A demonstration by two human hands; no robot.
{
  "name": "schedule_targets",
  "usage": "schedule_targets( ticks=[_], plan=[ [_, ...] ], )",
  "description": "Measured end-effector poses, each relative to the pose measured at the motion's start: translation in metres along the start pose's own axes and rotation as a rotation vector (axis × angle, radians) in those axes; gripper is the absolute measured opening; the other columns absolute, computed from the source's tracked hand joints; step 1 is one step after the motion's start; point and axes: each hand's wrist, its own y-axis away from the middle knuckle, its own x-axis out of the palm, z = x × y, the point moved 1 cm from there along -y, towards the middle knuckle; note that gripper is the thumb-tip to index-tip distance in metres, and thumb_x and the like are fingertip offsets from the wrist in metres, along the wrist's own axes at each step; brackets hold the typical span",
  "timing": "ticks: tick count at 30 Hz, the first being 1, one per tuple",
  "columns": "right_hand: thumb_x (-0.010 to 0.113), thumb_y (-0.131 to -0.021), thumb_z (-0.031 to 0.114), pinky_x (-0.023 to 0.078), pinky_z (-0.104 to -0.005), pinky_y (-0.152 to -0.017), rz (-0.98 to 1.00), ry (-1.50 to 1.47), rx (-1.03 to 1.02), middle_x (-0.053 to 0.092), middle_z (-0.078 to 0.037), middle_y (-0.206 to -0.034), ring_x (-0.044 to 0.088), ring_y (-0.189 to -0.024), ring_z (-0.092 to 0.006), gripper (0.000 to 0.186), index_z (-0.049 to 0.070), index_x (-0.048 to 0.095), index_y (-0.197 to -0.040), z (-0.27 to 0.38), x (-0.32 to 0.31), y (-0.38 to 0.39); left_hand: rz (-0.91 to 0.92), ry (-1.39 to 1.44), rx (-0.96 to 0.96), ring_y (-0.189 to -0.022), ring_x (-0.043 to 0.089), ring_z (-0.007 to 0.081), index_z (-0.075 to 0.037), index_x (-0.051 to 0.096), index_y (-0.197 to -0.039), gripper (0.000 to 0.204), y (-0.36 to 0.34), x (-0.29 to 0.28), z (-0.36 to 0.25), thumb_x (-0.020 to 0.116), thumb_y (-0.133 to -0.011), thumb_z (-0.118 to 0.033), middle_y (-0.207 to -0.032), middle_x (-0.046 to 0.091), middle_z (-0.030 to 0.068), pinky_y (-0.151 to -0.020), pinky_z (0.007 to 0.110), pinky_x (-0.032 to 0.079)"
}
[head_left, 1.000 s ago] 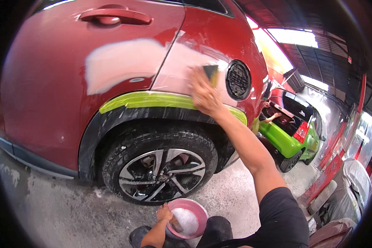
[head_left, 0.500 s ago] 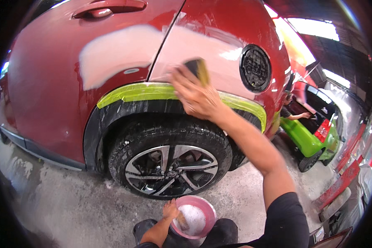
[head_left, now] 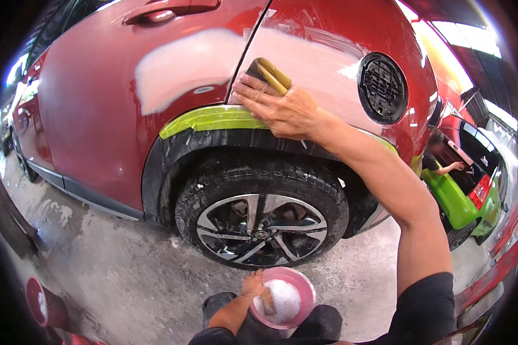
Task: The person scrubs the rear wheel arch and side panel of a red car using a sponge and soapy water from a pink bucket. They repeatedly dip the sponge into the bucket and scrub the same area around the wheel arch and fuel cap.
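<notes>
The right arm reaches up from the lower right, bent at the elbow, and ends in the right hand [head_left: 288, 110], laid palm-in on the red car [head_left: 98, 132] with its fingers pointing left and nearly flat; it is closed on one folded pad [head_left: 277, 75], dark and olive-yellow, which juts above the fingers against the panel; the left forearm rises from the lower edge, well below that grip, and the left hand [head_left: 252, 283] bends over the near-left rim of one pink basin [head_left: 309, 293]; one brown object [head_left: 267, 301] shows beside its fingers, but how firmly they hold it cannot be told.

Around the right hand's grip are two pale patches, one door patch [head_left: 184, 66] to its left and one rear-panel patch [head_left: 319, 69] beneath and right of it; one black round recess [head_left: 383, 87] lies further right; one band of yellow-green tape [head_left: 213, 119] runs just below; one wheel [head_left: 262, 234] stands lower still.
</notes>
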Motion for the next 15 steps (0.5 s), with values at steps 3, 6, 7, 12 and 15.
schedule_targets(
  ticks=[3, 6, 7, 12, 15],
  plan=[
    [0.052, -0.093, 0.021, 0.04, -0.0402, -0.116, 0.017, 0.264, -0.042, 0.047, -0.002, -0.154, 0.041, -0.145, -0.0179, 0.051, 0.01, 0.053, -0.143, -0.03, -0.014, 0.061, -0.011, -0.027, -0.024, -0.126, 0.056, 0.0402, -0.012, 0.046, -0.144, 0.062, 0.005, 0.005, 0.002, 0.06, -0.085, -0.025, -0.134, 0.059, 0.0193, -0.107, 0.056, 0.041],
    [0.054, -0.093, 0.025, 0.036, -0.0479, -0.118, 0.143, 0.328, 0.038, 0.044, -0.003, -0.157, 0.039, -0.146, -0.0174, 0.055, 0.011, 0.05, -0.146, -0.037, -0.047, 0.093, -0.039, -0.045, 0.014, -0.126, 0.056, 0.0395, -0.012, 0.046, -0.144, 0.063, -0.004, 0.004, -0.007, 0.062, -0.084, -0.024, -0.133, 0.059, 0.0183, -0.107, 0.056, 0.04],
    [0.054, -0.092, 0.024, 0.036, -0.0474, -0.118, 0.035, 0.256, 0.013, 0.044, -0.003, -0.157, 0.038, -0.146, -0.0173, 0.055, 0.011, 0.05, -0.146, -0.03, -0.029, 0.073, -0.039, -0.043, 0.017, -0.126, 0.056, 0.0394, -0.012, 0.046, -0.144, 0.063, 0.0, 0.002, -0.004, 0.062, -0.084, -0.024, -0.133, 0.059, 0.0182, -0.107, 0.055, 0.04],
    [0.054, -0.091, 0.021, 0.036, -0.0461, -0.119, -0.03, 0.12, -0.011, 0.046, -0.005, -0.155, 0.038, -0.147, -0.0178, 0.058, 0.011, 0.047, -0.148, -0.007, -0.003, 0.019, -0.031, -0.039, 0.081, -0.124, 0.057, 0.0388, -0.012, 0.047, -0.142, 0.063, -0.005, 0.006, -0.008, 0.065, -0.083, -0.022, -0.132, 0.06, 0.0176, -0.104, 0.053, 0.043],
    [0.053, -0.093, 0.019, 0.037, -0.0439, -0.118, 0.034, 0.1, 0.017, 0.047, -0.005, -0.154, 0.038, -0.147, -0.0189, 0.057, 0.01, 0.047, -0.148, -0.019, -0.018, 0.079, -0.078, -0.057, 0.055, -0.121, 0.059, 0.038, -0.012, 0.047, -0.141, 0.063, 0.0, -0.004, 0.013, 0.067, -0.082, -0.022, -0.13, 0.061, 0.0173, -0.102, 0.052, 0.045]
  ],
)
